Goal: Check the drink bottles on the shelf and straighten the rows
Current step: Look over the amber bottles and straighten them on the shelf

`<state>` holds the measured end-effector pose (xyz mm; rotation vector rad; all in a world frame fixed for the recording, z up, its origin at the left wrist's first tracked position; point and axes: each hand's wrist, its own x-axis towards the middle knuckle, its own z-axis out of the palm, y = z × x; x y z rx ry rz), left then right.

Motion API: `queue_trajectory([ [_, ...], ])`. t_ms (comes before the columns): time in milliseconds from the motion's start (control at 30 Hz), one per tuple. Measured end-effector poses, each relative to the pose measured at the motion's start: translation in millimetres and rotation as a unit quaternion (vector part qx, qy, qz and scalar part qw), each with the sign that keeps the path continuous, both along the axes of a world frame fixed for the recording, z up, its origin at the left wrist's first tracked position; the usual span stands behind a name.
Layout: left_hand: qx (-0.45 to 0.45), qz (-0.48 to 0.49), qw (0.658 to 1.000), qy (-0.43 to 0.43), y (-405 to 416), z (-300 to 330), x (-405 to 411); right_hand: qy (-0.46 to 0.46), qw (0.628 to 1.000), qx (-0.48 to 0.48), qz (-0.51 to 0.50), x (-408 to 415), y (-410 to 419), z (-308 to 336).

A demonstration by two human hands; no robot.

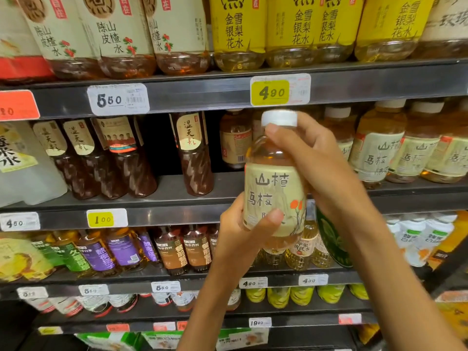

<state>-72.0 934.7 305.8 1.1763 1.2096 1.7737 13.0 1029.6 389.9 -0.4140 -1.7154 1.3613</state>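
A clear plastic bottle of pale amber drink with a white screw cap and a cream paper label [274,183] is held upright in front of the dark grey metal shelving [192,96], off the shelf boards and level with the middle tier. The left hand [243,231] grips its lower part from the left, thumb across the bottom of the label. The right hand [314,158] wraps the neck and shoulder from the right, with a fingertip [272,129] touching just under the cap. Both hands are closed round this one bottle.

Behind and to the right, on the middle shelf, stands a row of matching cream-label amber bottles with white caps [379,150], labels facing forward. To the left on the same shelf stand tall dark brown bottles with small cream labels [195,153]; three are grouped together, one stands apart, and a dark gap lies between them. A squat amber bottle with a tan label [235,139] sits further back beside the held bottle.

The upper shelf carries large bottles with white labels [119,34] on the left and large bottles with yellow labels [235,31] on the right. The rail below them bears a white price tag reading 550 [117,99] and a yellow price tag reading 490 [272,91]. The lower shelf holds small bottles with purple, green and brown labels [121,249].
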Motion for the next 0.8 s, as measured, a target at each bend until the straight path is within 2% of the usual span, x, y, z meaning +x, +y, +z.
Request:
queue_trajectory([
  [67,-0.009,0.019,1.0,-0.019,5.5,-4.7,4.9,0.014,0.996,-0.022,-0.083,-8.1,-3.4,-14.3],
  [133,-0.027,0.063,0.998,-0.015,13.2,-9.3,4.9,0.021,0.992,-0.025,-0.12,-15.3,-5.0,-24.6],
  [300,-0.018,0.124,0.99,0.06,36.8,-10.0,-11.7,-0.035,0.997,0.017,-0.067,-27.0,13.7,-28.6],
  [433,-0.044,0.147,0.974,0.166,58.4,-4.5,-32.1,-0.013,0.993,0.025,-0.112,-34.5,29.8,-30.2],
  [600,-0.04,0.159,0.965,0.204,78.9,-6.6,-47.6,0.019,0.992,0.0,-0.127,-41.0,40.7,-41.7],
  [800,-0.056,0.164,0.964,0.201,94.8,-16.0,-53.1,-0.021,0.989,0.004,-0.149,-49.6,52.6,-53.9],
])
